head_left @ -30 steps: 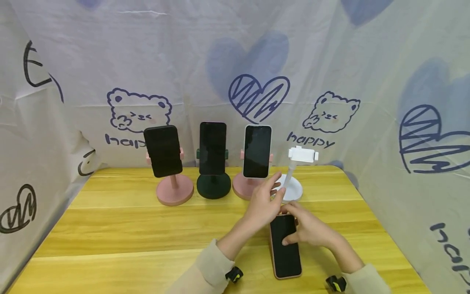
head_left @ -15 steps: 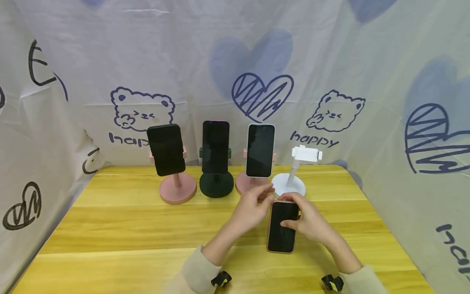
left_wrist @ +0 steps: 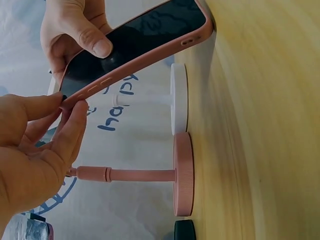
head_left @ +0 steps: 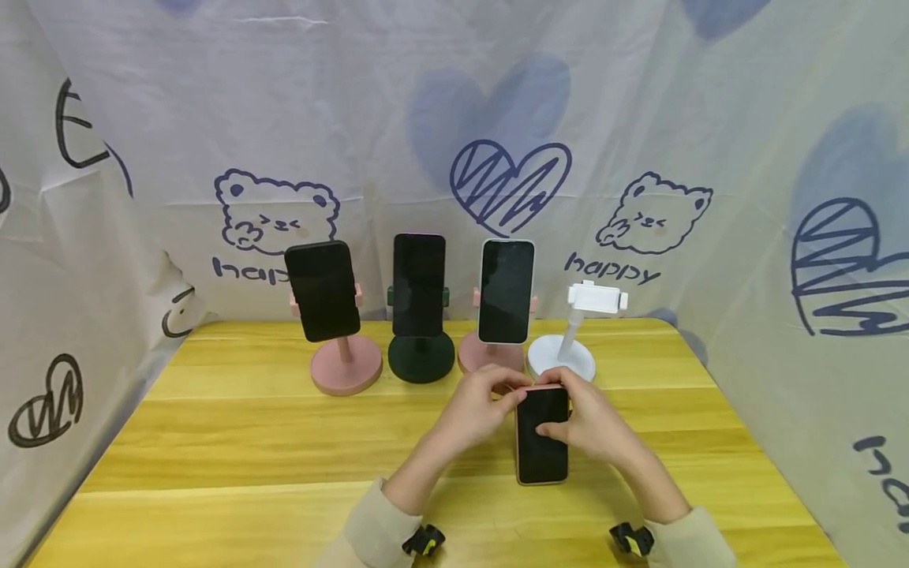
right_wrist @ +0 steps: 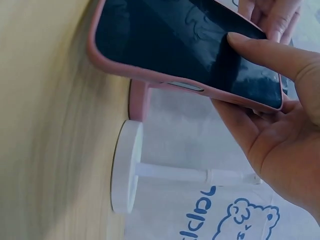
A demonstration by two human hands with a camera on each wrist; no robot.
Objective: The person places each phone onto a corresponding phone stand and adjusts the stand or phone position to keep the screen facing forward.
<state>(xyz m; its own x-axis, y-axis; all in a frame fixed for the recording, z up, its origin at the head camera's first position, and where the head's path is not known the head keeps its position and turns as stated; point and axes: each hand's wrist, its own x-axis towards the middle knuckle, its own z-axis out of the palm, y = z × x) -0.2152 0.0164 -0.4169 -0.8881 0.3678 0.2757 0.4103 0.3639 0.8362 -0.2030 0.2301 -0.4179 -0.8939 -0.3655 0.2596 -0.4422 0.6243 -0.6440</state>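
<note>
A smartphone in a pink case (head_left: 543,454) leans up from the table, its lower end at or just above the wood and its top end raised. My right hand (head_left: 592,418) grips its upper right part, thumb across the dark screen (right_wrist: 200,45) and fingers behind the back. At the upper left corner my left hand (head_left: 472,410) pinches the case between thumb and fingertips, as the left wrist view shows. Just behind the hands stands a white phone stand (head_left: 595,299) with nothing in its clamp.
Left of it, a pink stand (head_left: 469,353) holds a white-edged phone (head_left: 506,292), a dark green stand (head_left: 421,359) a black phone (head_left: 418,285), and another pink stand (head_left: 346,367) a black phone (head_left: 323,291). A printed cloth (head_left: 383,102) hangs behind the wooden table (head_left: 284,442).
The pink-cased phone has moved away from me towards the stands, its top lifting. My left hand has come from beside the white stand down to the phone's upper left corner and now pinches it.
</note>
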